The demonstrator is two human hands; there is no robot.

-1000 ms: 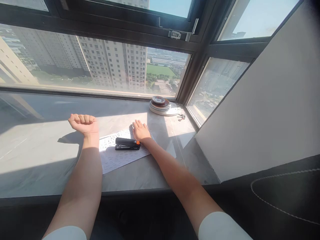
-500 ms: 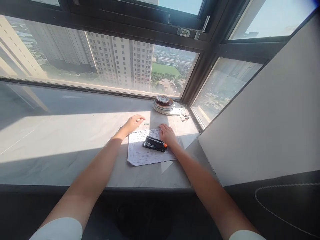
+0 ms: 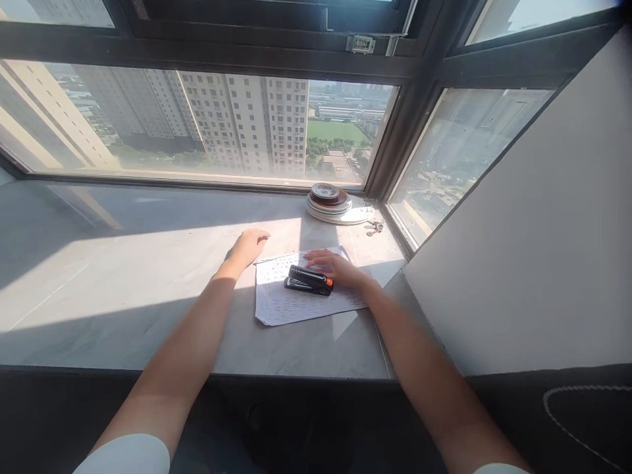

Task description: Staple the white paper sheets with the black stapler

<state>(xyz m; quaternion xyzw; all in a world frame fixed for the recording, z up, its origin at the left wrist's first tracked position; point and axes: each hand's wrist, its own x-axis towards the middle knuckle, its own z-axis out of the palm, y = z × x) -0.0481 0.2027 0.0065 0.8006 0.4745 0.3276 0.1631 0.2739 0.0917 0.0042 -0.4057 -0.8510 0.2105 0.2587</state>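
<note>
A black stapler (image 3: 309, 280) with an orange end lies on printed paper sheets (image 3: 296, 304) on the grey stone window sill (image 3: 123, 276). My right hand (image 3: 334, 266) rests flat on the paper just behind the stapler, fingers stretched toward the left, touching or nearly touching it. My left hand (image 3: 249, 242) lies palm down on the sill at the paper's far left corner, fingers loosely curled, holding nothing that I can see.
A stack of plates (image 3: 330, 203) stands in the sill's far right corner, with a small bunch of keys (image 3: 374, 228) beside it. A white wall panel (image 3: 533, 230) bounds the right side. The window glass runs along the back.
My left hand opened from a raised fist and came down right to the paper's corner. My right hand shifted to lie behind the stapler. The view moved left and down.
</note>
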